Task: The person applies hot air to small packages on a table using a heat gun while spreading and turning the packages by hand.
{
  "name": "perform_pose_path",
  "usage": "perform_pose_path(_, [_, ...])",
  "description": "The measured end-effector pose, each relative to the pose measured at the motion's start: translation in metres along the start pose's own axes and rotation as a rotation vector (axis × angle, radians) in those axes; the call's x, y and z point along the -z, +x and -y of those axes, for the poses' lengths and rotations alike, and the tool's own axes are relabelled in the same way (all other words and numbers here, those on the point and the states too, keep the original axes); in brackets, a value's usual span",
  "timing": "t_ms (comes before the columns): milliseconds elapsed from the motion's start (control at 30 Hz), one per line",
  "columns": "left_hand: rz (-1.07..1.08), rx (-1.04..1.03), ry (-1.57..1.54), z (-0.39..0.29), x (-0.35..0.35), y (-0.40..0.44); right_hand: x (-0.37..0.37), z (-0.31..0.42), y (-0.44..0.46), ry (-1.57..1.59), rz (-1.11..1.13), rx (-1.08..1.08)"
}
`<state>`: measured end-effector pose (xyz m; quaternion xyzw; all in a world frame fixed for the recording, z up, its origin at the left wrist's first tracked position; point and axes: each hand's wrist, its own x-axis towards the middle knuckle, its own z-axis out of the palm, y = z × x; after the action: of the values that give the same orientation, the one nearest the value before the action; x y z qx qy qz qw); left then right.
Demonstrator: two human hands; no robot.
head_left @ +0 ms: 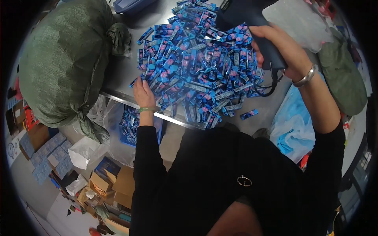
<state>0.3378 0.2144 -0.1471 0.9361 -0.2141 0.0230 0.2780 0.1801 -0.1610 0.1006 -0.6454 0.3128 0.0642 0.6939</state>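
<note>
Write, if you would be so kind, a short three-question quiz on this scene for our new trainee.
1. Where is the left hand?
A) On the large green sack
B) At the edge of the pile of blue packets
C) Inside the blue crate below the table
2. True or false: the right hand, with a silver bangle at its wrist, is empty.
3. Fill in the colour: the bracelet on the left wrist is ____.

Key:
1. B
2. False; it grips a dark object.
3. Green
</note>
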Motion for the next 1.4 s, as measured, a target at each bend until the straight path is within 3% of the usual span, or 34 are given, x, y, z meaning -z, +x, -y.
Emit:
perform_pose_path(133, [-0.017,-0.015,-0.001,-0.004,-0.005,-0.006,-0.002,-0.003,-0.002,-0.017,-0.118,0.001])
perform_pose_path(200, [-0.020,-0.015,0.019,-0.004,-0.006,-0.007,-0.005,0.005,-0.007,-0.001,0.096,-0.167])
perform_pose_path(433, [-0.139,-0.037,0.103,0.003,0.000,-0.004,-0.052,0.020,0.026,-0.073,-0.026,0.097])
perform_pose_path(567, [-0.145,0.040,0.094,0.014,0.001,-0.004,-0.097,0.053,0.023,-0.151,0.204,0.008])
perform_pose_path(767, [-0.140,0.068,0.076,0.026,0.009,-0.007,-0.145,0.065,0.053,-0.274,0.056,0.041])
perform_pose_path(1000, [-0.132,0.160,0.027,0.043,0.010,-0.006,-0.158,0.065,0.059,-0.302,0.229,0.023])
perform_pose_path(1033, [-0.135,0.177,0.017,0.044,0.011,-0.003,-0.161,0.067,0.056,-0.303,0.227,0.019])
perform_pose_path(1100, [-0.132,0.194,0.001,0.043,0.012,-0.001,-0.166,0.070,0.051,-0.406,-0.008,0.106])
perform_pose_path(1133, [-0.142,0.192,0.001,0.041,0.012,0.000,-0.158,0.063,0.052,-0.408,-0.012,0.103])
perform_pose_path(1200, [-0.149,0.186,-0.002,0.037,0.014,0.004,-0.121,0.043,0.054,-0.356,0.230,0.156])
perform_pose_path(1267, [-0.137,0.124,-0.080,0.031,0.015,0.009,-0.097,0.048,0.026,-0.372,0.345,-0.006])
perform_pose_path(1400, [-0.120,0.009,-0.095,0.007,0.016,0.021,-0.062,0.046,-0.017,-0.307,0.176,-0.104])
